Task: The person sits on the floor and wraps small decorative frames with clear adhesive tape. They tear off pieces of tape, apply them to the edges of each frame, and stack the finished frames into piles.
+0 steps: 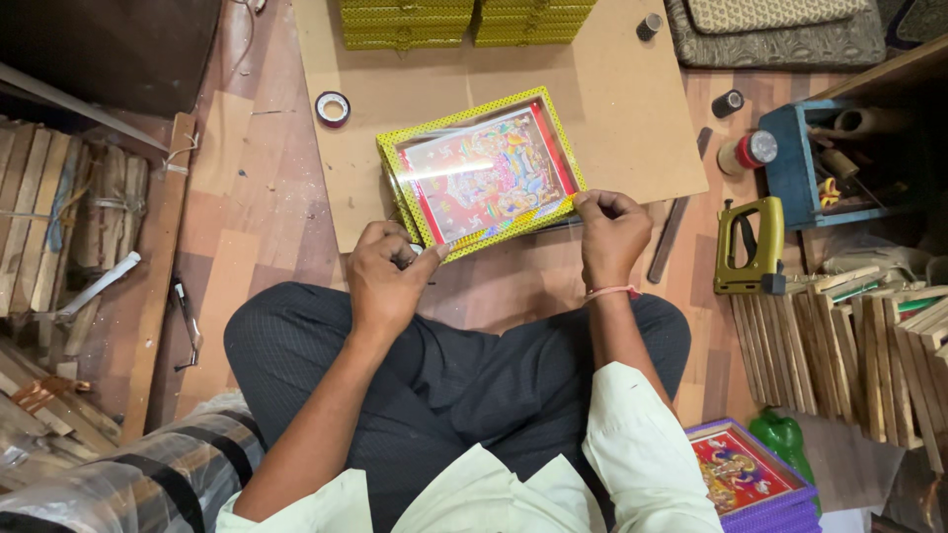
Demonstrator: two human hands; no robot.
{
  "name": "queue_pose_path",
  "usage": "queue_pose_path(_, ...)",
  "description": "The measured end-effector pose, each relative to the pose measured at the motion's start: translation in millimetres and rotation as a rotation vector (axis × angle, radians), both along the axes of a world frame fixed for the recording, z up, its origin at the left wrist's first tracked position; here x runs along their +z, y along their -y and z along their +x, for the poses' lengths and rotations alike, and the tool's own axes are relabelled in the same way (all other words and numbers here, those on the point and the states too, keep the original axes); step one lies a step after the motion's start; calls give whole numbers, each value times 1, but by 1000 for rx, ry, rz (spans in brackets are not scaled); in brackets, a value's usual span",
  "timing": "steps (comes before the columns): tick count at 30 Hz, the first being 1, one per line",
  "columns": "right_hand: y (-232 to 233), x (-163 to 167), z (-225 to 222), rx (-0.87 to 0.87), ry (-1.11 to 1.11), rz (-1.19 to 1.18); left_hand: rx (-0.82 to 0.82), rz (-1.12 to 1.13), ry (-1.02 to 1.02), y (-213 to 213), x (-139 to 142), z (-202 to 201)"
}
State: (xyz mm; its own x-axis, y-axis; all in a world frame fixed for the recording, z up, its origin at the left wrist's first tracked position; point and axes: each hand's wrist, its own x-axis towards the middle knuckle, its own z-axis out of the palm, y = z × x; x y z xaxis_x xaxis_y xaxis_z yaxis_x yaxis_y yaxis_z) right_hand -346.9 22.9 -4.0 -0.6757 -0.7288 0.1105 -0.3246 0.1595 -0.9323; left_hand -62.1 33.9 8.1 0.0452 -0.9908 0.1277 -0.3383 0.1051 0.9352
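Between the two hands, just above the knees, sits the yellow frame (481,173) with its bright picture, lying tilted on a cardboard sheet (632,109) on the floor. The left hand (390,271) clamps the frame's near left corner, fingers curled tight, something small and pale pinched there that I can't make out. The right hand (609,232) pinches the near right edge, thumb on top, wrist bent down, a thread round it. Both forearms reach forward over crossed legs.

Glare runs across the front, so I'd judge it glazed or wrapped: a slip at either corner could drop it flat and scuff or crack it.

Beyond the left hand lies a tape roll (333,108); right of the right hand, a staple gun (750,247) and stacked wooden strips (849,345). More yellow frames (464,22) are piled past the sheet.
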Motion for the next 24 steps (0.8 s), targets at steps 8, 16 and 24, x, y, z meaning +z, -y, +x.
queue_pose_path(8,-2,-12,1,73,254,-98,34,-29,52,-5,5,-3)
queue_pose_path(16,9,-19,-10,-14,425,-26,11,64,-97,-3,6,-4)
queue_pose_path(24,11,-28,-11,-29,414,-65,-61,125,-172,4,-8,-2)
